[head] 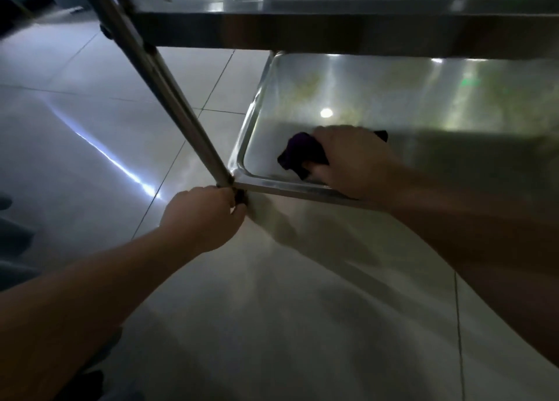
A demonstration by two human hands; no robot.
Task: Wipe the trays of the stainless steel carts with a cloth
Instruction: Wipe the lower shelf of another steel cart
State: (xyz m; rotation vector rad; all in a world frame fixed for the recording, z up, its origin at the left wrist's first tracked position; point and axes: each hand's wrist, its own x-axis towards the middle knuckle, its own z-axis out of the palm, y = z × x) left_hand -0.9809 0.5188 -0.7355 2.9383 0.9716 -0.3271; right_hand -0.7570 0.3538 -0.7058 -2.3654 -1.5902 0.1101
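Glossy floor tiles (90, 104) surround the lower tray (393, 98); right hand (354, 161) grips cloth (298, 152), left hand (205, 216) clasps post (169, 98)

1. There is a single view, taken from the person's head, so no second view shares any part of the scene.
2. It looks forward and steeply down, over both forearms, which enter from the bottom corners.
3. It sits close to the cart: the upright post (169, 98) crosses the upper left diagonally, and the upper tray (332, 22) fills the top edge.
4. The lower tray (393, 92) lies right of centre, below the upper one.
5. The wide angle bends straight lines, and the tiled floor (90, 113) takes up the left and bottom.
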